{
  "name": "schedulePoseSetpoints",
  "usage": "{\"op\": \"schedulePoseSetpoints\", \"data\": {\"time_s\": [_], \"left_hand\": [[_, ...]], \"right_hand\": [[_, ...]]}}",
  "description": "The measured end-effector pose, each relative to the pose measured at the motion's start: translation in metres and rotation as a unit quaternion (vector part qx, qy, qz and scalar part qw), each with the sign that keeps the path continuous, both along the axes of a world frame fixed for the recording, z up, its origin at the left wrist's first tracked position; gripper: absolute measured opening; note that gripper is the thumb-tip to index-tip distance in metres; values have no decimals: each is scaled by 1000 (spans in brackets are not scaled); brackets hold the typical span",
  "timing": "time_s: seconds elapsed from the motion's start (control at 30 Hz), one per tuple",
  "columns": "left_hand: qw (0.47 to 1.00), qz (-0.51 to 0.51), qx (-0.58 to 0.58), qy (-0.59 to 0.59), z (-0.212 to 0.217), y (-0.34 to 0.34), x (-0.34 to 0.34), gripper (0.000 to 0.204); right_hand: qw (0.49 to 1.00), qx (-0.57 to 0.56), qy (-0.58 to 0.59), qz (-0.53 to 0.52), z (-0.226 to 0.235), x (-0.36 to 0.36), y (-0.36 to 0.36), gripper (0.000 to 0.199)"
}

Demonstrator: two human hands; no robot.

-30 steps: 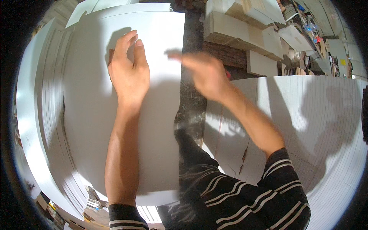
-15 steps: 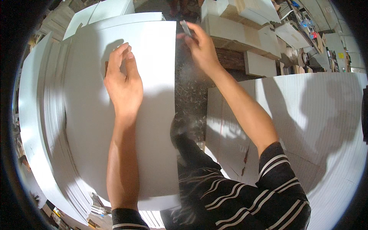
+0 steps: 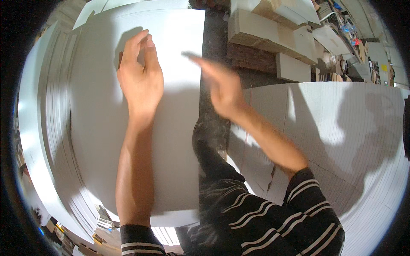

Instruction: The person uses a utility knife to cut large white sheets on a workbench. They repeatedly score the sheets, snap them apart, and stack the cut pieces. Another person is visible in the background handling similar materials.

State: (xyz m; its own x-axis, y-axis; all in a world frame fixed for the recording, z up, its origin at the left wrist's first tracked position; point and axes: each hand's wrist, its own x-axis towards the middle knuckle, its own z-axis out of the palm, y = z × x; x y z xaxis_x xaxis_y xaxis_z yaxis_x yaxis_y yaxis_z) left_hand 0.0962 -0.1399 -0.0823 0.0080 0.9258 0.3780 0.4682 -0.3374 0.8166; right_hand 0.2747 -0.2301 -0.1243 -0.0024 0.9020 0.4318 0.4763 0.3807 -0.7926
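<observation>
White sheet (image 3: 171, 141) lies flat on top of the stack of white boards (image 3: 51, 141), pinned by the left hand (image 3: 141, 79), palm down, fingers together near its far end. Half a second ago the right hand (image 3: 222, 87) was up at the sheet's far right corner holding a small tool; now it has swung back toward the right edge, motion-blurred, so its grip cannot be told. A second white stack (image 3: 341, 141) sits to the right.

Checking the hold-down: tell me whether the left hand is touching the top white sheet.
Touching. The head view shows the left hand lying palm-down on the top white sheet, no gap visible beneath.
</observation>
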Motion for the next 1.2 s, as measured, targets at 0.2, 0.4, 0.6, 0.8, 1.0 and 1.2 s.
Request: {"op": "schedulePoseSetpoints", "data": {"time_s": [0.2,0.4,0.6,0.8,1.0,1.2], "left_hand": [[1000,4,5,17,-2,0,-3,33],[1000,1,10,-9,-6,3,-4,32],[998,0,23,57,-9,5,-8,35],[996,-5,41,81,-14,5,-12,37],[997,2,9,78,-8,5,-9,38],[999,11,22,37,11,-7,1,31]], "right_hand": [[995,-1,-84,49,18,-32,-87,53],[997,-33,-66,-33,27,-40,-81,57],[982,-36,-186,-4,32,-47,-97,52],[962,-44,-199,183,39,-29,-139,50],[981,-45,-70,174,15,-3,-111,51],[993,10,114,-9,-10,-57,-98,61]]}}
